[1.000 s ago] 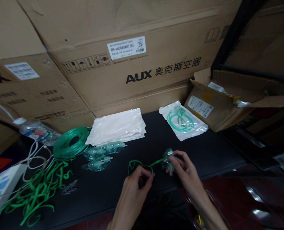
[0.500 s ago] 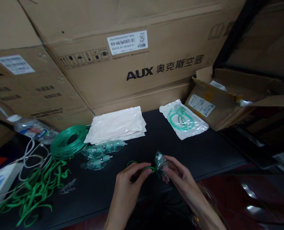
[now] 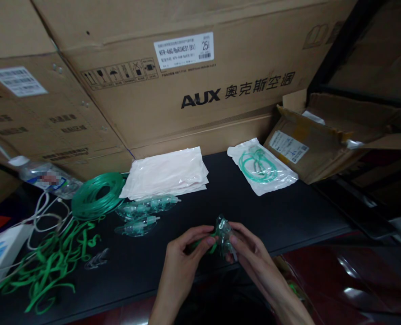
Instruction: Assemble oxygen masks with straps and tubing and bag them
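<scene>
A clear greenish oxygen mask (image 3: 224, 230) is held above the near edge of the dark table, its side gripped by my right hand (image 3: 249, 246). My left hand (image 3: 190, 248) pinches a green elastic strap (image 3: 213, 247) against the mask's left side; fingers partly hide where strap and mask meet. To the left lie more oxygen masks (image 3: 146, 206) in a row, with another mask (image 3: 137, 225) just in front of them. A tangled heap of green straps (image 3: 56, 262) covers the table's left part, beside a few small clear strips (image 3: 97, 259).
Behind the masks sit stacked white pouches (image 3: 166, 174) and coiled green tubing (image 3: 97, 194). A packaged mask with tubing (image 3: 259, 167) lies near an opened carton (image 3: 295, 135). Large AUX boxes (image 3: 200, 122) wall the back. A bottle (image 3: 46, 176) and power strip (image 3: 4, 253) stand left.
My left hand has brought the strap closer against the mask, and its fingers now nearly touch it. My right hand and the mask have shifted slightly left. The view has moved a little.
</scene>
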`<state>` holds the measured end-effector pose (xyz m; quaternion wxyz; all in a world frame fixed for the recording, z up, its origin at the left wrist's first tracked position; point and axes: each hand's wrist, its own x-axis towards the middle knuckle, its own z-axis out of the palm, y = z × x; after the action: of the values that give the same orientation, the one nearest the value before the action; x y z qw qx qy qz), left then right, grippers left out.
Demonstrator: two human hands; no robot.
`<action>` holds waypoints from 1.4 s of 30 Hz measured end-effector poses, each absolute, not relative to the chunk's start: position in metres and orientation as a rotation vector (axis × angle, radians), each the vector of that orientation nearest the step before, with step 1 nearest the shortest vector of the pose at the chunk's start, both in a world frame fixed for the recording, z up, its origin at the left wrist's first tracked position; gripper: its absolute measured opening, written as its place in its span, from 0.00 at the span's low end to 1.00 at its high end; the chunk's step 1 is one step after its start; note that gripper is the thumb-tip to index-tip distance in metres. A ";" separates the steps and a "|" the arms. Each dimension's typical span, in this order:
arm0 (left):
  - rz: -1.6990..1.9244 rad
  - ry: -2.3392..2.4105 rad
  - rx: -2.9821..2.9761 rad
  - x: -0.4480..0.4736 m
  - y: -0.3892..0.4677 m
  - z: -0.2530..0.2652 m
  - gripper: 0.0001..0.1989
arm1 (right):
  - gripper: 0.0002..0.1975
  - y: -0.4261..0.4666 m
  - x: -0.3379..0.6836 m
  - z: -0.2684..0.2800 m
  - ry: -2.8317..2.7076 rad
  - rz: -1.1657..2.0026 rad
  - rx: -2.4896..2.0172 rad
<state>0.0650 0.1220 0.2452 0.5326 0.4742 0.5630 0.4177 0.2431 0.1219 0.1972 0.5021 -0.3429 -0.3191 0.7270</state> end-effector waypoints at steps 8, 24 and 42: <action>0.981 1.364 1.293 0.064 0.122 0.244 0.09 | 0.16 0.121 0.242 0.194 -0.788 1.729 -0.867; 0.864 1.382 1.555 0.056 0.122 0.250 0.11 | 0.16 0.122 0.242 0.196 -0.897 1.698 -0.940; 0.891 1.451 1.511 0.053 0.116 0.250 0.07 | 0.18 0.118 0.243 0.193 -1.226 1.369 -1.185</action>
<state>0.0526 0.1162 0.2503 0.4191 0.6026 0.5788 0.3553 0.2427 0.1184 0.1931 0.4594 -0.4815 -0.4980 0.5560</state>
